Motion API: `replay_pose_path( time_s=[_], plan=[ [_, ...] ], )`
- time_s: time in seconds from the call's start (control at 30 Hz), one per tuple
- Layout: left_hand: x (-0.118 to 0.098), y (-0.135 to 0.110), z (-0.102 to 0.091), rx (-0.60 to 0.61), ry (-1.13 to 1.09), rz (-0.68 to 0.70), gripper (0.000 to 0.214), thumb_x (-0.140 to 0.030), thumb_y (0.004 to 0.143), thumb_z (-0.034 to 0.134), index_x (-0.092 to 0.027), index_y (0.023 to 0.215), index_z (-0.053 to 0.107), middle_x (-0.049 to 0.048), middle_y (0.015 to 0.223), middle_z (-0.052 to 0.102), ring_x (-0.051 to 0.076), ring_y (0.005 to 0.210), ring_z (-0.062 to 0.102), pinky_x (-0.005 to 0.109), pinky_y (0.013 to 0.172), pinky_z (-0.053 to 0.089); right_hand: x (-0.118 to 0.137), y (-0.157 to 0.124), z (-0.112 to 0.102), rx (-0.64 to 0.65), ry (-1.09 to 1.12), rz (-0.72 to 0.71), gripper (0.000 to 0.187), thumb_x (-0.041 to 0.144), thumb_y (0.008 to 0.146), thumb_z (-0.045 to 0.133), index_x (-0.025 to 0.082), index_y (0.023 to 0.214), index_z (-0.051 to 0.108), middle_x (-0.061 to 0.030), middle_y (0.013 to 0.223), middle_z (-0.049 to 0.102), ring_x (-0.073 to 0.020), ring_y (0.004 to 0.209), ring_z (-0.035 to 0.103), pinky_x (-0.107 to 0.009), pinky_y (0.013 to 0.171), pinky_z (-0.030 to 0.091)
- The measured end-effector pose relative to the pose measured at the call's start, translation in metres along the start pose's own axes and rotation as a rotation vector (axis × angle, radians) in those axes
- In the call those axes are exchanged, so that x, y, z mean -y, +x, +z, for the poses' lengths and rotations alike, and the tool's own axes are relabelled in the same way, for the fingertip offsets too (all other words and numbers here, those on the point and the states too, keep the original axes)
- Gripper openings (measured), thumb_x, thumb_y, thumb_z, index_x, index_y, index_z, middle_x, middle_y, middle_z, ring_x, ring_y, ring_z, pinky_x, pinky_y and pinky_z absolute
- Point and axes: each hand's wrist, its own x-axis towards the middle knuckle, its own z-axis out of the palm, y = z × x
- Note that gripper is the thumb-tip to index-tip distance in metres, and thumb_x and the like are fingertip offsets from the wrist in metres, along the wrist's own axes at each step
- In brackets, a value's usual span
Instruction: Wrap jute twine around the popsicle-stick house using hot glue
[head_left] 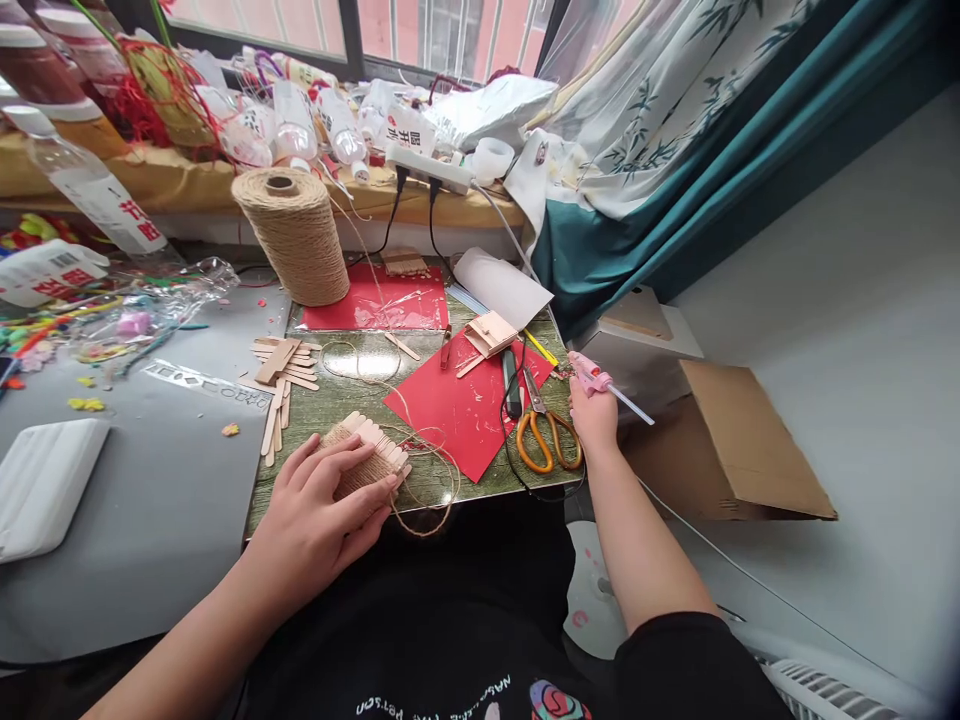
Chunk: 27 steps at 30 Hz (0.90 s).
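Observation:
My left hand (322, 510) lies with fingers spread flat on a small panel of popsicle sticks (369, 450) partly wrapped in jute twine, at the near edge of the green mat (337, 395). Loose twine (427, 500) curls beside it. My right hand (592, 412) is closed round a pink glue gun (596, 378) at the mat's right edge, its glue stick pointing right. Orange-handled scissors (546, 432) lie just left of that hand on a red paper sheet (465, 405).
A big twine spool (294, 235) stands at the back of the mat beside another red sheet (375, 300). Loose popsicle sticks (283, 380) lie left, a small wooden piece (491, 333) centre. A power strip (427, 168), bottles and clutter fill the sill. A cardboard box (731, 445) sits right.

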Motion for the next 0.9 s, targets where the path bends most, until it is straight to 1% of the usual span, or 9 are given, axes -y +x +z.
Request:
replay_pose_path(
  time_s=[0.1, 0.23, 0.33, 0.43, 0.57, 0.73, 0.8, 0.9],
  plan=[
    [0.001, -0.001, 0.001, -0.003, 0.000, 0.008, 0.034, -0.025, 0.090, 0.079, -0.035, 0.122, 0.074, 0.0104, 0.138, 0.063, 0.033, 0.134, 0.061, 0.067, 0.121, 0.041, -0.005, 0.006, 0.004, 0.014, -0.013, 0.024, 0.054, 0.055, 0.096, 0.056, 0.014, 0.127, 0.073, -0.0129, 0.096, 0.079, -0.0306, 0.091, 0.076, -0.042, 0.086, 0.059],
    [0.001, 0.000, 0.001, -0.011, 0.000, 0.014, 0.035, -0.024, 0.091, 0.078, -0.036, 0.124, 0.073, 0.0111, 0.138, 0.063, 0.034, 0.132, 0.062, 0.068, 0.120, 0.041, -0.011, 0.010, 0.006, 0.040, -0.033, 0.052, 0.052, 0.052, 0.094, 0.059, 0.014, 0.126, 0.076, -0.0145, 0.101, 0.081, -0.0334, 0.098, 0.076, -0.043, 0.092, 0.059],
    [0.001, 0.000, 0.000, -0.009, -0.001, 0.010, 0.035, -0.025, 0.091, 0.078, -0.035, 0.124, 0.073, 0.0110, 0.138, 0.062, 0.034, 0.133, 0.062, 0.067, 0.120, 0.041, -0.013, 0.007, 0.006, 0.045, -0.045, 0.060, 0.052, 0.050, 0.094, 0.059, 0.014, 0.129, 0.075, -0.0164, 0.115, 0.081, -0.0349, 0.108, 0.075, -0.045, 0.099, 0.057],
    [0.000, 0.000, 0.000, -0.013, 0.000, 0.007, 0.034, -0.025, 0.091, 0.078, -0.035, 0.122, 0.073, 0.0106, 0.138, 0.063, 0.034, 0.133, 0.062, 0.066, 0.121, 0.040, -0.013, 0.005, 0.005, 0.052, -0.053, 0.058, 0.051, 0.047, 0.095, 0.057, 0.016, 0.133, 0.074, -0.0156, 0.124, 0.079, -0.0345, 0.114, 0.074, -0.047, 0.104, 0.055],
    [0.001, 0.000, 0.000, -0.011, -0.005, 0.007, 0.034, -0.025, 0.091, 0.078, -0.036, 0.124, 0.073, 0.0108, 0.138, 0.063, 0.034, 0.132, 0.062, 0.066, 0.121, 0.041, -0.011, 0.004, 0.001, 0.065, -0.055, 0.046, 0.049, 0.041, 0.093, 0.061, 0.019, 0.134, 0.075, -0.0139, 0.124, 0.080, -0.0344, 0.115, 0.074, -0.047, 0.107, 0.054],
    [0.002, -0.001, 0.002, -0.016, -0.007, -0.003, 0.036, -0.027, 0.090, 0.078, -0.037, 0.124, 0.073, 0.0100, 0.139, 0.063, 0.034, 0.133, 0.062, 0.065, 0.122, 0.040, -0.008, -0.001, -0.001, 0.053, -0.021, 0.007, 0.048, 0.039, 0.094, 0.061, 0.016, 0.134, 0.074, -0.0145, 0.127, 0.078, -0.0320, 0.118, 0.072, -0.045, 0.110, 0.052],
    [0.002, -0.001, 0.002, -0.014, -0.007, -0.005, 0.036, -0.027, 0.090, 0.079, -0.037, 0.124, 0.073, 0.0098, 0.139, 0.063, 0.033, 0.133, 0.062, 0.065, 0.122, 0.040, -0.007, -0.004, -0.003, 0.034, -0.016, 0.004, 0.047, 0.041, 0.093, 0.064, 0.015, 0.130, 0.075, -0.0153, 0.122, 0.079, -0.0329, 0.112, 0.073, -0.047, 0.107, 0.054],
    [0.002, -0.001, 0.002, -0.010, -0.008, -0.007, 0.036, -0.027, 0.090, 0.079, -0.037, 0.124, 0.073, 0.0098, 0.138, 0.064, 0.033, 0.133, 0.062, 0.065, 0.122, 0.040, -0.007, -0.009, -0.007, 0.000, -0.009, 0.007, 0.046, 0.046, 0.090, 0.068, 0.014, 0.122, 0.075, -0.0159, 0.110, 0.078, -0.0340, 0.102, 0.073, -0.050, 0.097, 0.057]
  ],
)
